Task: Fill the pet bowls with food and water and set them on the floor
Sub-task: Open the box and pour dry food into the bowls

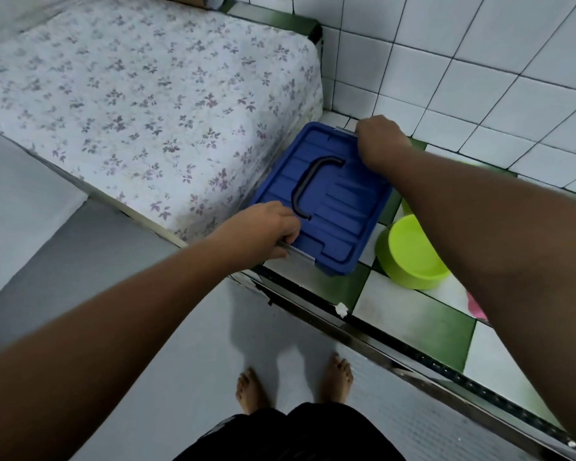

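A storage box with a blue lid and a dark carry handle stands on the green-and-white tiled counter. My left hand grips the grey clip at the lid's near corner. My right hand is closed over the clip at the far corner. To the right of the box stands a lime-green pet bowl, which looks empty. A second lime-green bowl peeks out behind it, mostly hidden by my right forearm.
A surface under a floral cloth lies left of the box. White tiled wall rises behind. A metal edge strip borders the counter. My bare feet stand on the grey floor below. Something pink shows by my right arm.
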The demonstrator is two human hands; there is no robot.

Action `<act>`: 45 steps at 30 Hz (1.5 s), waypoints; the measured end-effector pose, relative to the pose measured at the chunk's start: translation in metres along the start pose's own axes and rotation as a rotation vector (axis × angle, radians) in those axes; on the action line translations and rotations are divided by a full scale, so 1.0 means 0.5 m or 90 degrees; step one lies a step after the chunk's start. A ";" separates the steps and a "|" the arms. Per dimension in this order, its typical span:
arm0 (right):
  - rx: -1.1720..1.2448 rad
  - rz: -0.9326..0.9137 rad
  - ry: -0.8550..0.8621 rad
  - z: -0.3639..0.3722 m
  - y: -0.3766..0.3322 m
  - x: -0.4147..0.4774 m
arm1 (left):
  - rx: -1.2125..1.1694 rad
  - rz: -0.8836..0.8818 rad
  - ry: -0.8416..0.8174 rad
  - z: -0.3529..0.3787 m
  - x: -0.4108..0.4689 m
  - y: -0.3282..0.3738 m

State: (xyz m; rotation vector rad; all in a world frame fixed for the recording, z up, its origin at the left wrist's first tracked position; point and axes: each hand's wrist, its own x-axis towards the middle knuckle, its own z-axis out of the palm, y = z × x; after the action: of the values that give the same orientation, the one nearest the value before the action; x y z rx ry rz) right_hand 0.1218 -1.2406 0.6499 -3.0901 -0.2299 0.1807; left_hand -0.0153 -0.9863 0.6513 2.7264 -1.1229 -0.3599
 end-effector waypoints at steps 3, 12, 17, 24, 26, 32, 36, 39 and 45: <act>0.073 0.034 -0.009 0.008 0.008 0.006 | 0.102 0.018 0.121 0.032 -0.022 0.003; 0.280 0.102 0.005 0.011 0.010 -0.002 | 0.132 0.037 0.321 0.104 -0.042 -0.012; 0.387 0.154 0.011 0.004 0.014 -0.004 | 0.127 0.038 0.338 0.114 -0.043 -0.016; 0.424 0.151 -0.062 -0.010 0.015 0.000 | 0.142 0.050 0.344 0.117 -0.037 -0.017; 0.418 0.145 -0.088 -0.009 0.015 0.001 | 0.150 0.053 0.338 0.114 -0.034 -0.018; 0.428 0.199 -0.165 -0.018 0.012 0.017 | 0.168 0.066 0.359 0.118 -0.028 -0.019; 0.516 0.248 -0.157 -0.011 0.019 0.020 | 0.193 0.069 0.382 0.121 -0.025 -0.029; 0.578 0.286 -0.149 -0.011 0.023 0.018 | 0.203 0.067 0.382 0.120 -0.025 -0.035; 0.615 0.288 -0.100 0.001 0.016 0.018 | 0.192 0.060 0.374 0.118 -0.022 -0.030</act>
State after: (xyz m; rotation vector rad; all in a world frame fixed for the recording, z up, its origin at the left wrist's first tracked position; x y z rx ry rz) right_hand 0.1315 -1.2473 0.6480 -2.1133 0.4337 0.4001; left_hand -0.0297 -0.9719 0.5929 2.7065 -1.1858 0.6339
